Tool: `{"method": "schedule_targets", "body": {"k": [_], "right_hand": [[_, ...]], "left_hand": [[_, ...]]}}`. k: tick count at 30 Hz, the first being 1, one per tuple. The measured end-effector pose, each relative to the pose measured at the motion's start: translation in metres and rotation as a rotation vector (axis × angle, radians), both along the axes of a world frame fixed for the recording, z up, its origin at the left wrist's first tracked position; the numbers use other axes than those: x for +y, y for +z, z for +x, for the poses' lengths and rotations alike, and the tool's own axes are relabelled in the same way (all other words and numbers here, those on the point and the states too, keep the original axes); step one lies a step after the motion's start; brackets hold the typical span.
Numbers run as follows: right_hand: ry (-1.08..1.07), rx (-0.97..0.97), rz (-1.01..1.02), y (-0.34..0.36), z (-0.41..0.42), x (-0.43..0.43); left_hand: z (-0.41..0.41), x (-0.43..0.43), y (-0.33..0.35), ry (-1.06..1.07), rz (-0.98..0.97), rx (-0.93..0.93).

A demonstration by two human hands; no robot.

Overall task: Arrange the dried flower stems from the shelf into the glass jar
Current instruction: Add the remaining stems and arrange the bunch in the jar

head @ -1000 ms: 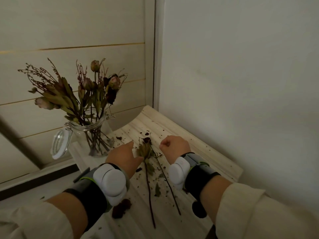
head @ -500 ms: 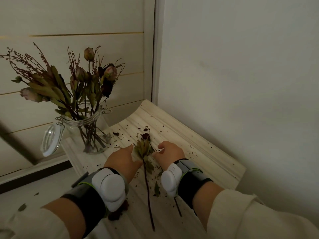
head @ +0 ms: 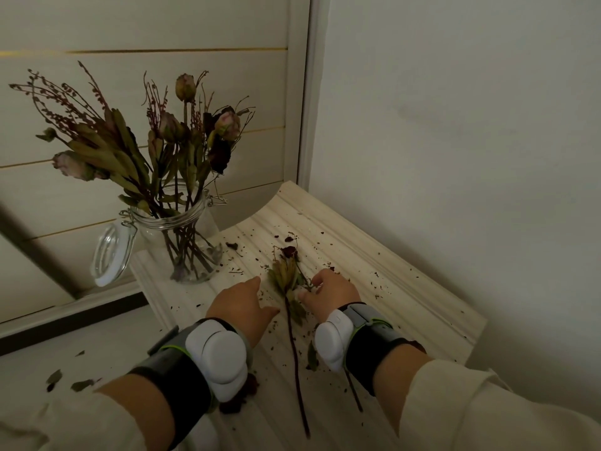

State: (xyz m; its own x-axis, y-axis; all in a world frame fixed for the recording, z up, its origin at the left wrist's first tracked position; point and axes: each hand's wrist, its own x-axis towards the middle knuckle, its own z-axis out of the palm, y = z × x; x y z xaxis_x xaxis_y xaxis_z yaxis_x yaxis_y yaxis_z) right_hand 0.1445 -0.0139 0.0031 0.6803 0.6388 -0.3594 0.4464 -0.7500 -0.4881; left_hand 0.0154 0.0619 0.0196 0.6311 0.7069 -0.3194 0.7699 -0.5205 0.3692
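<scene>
The right hand's fingers [head: 314, 282] are curling inward, and with the thumb they appear to be pinching the dried stem [head: 294, 348] just under its leaf cluster [head: 286, 275]. A second ago this right hand [head: 331, 296] was a closed fist beside the stem, so it is now taking hold. The left hand [head: 242, 304] is doing the opposite. It was pressing in against the leaves half a second ago, and now its fingers are lying nearly straight and holding nothing, just left of the stem and apparently clear of it.

The stem is running back from the right fingertips toward the person, flat on the shelf [head: 383, 271]. A second stem [head: 355, 393] is passing under the right wrist. Its dark flower head [head: 289, 251] is lying just beyond the fingertips, so I cannot tell whether the pinch is catching both.

Farther left of the open hand, the glass jar [head: 182, 242] is standing upright with its lid [head: 110, 255] hanging open, already holding many stems. Crumbled petals are littering the wood around both hands.

By my reading, the pickup is now passing to the right hand alone, with the lift and the carry leftward to the jar not yet begun.
</scene>
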Motion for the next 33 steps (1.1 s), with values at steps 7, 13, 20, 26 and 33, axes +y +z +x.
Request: {"method": "schedule_targets", "body": {"k": [7, 13, 20, 26, 33], "right_hand": [[0.040, -0.013, -0.052, 0.001, 0.004, 0.003], [0.063, -0.020, -0.111, 0.001, 0.007, 0.004], [0.096, -0.060, -0.141, 0.015, 0.008, 0.006], [0.086, -0.115, -0.108, 0.034, 0.013, 0.004], [-0.062, -0.161, 0.044, 0.051, 0.017, 0.002]], "left_hand": [[-0.001, 0.003, 0.000, -0.004, -0.003, 0.022], [-0.001, 0.004, 0.000, 0.006, -0.021, 0.030], [-0.001, 0.004, 0.001, 0.003, -0.031, 0.028], [-0.004, 0.008, 0.008, 0.018, -0.046, -0.001], [-0.015, 0.012, 0.024, 0.023, -0.003, -0.033]]}}
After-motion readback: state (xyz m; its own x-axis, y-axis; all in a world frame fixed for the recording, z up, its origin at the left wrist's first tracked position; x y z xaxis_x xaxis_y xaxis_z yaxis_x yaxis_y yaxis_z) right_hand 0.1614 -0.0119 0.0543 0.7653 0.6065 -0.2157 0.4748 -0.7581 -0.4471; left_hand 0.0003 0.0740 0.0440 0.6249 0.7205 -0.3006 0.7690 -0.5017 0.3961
